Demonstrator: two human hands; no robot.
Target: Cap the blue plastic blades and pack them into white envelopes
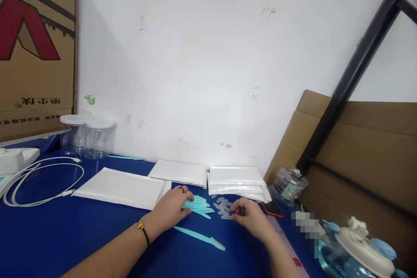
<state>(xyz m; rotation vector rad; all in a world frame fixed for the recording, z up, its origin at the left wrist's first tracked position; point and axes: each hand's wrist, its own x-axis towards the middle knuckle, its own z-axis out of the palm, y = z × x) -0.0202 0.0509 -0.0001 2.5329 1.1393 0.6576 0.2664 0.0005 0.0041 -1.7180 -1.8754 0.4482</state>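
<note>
My left hand (174, 205) reaches over the left end of a pile of turquoise eyebrow razors (200, 206), thumb and fingers apart with handle ends between them. Just right of that pile lies a small heap of translucent blade caps (223, 207). Beside the heap is my right hand (247, 213), its fingers bent and the thumb a little apart from them; I see nothing held there. A single turquoise razor (199, 237) lies in front of both hands, its blade end pale, apparently under a cap.
White padded envelopes (120, 186) lie behind the hands on the blue table (81, 234). Clear jars (99, 139), another razor (126, 157) and a white cable (48, 160) are at the left. A phone (273, 209), a plastic container (288, 186) and a water bottle (361, 247) stand right.
</note>
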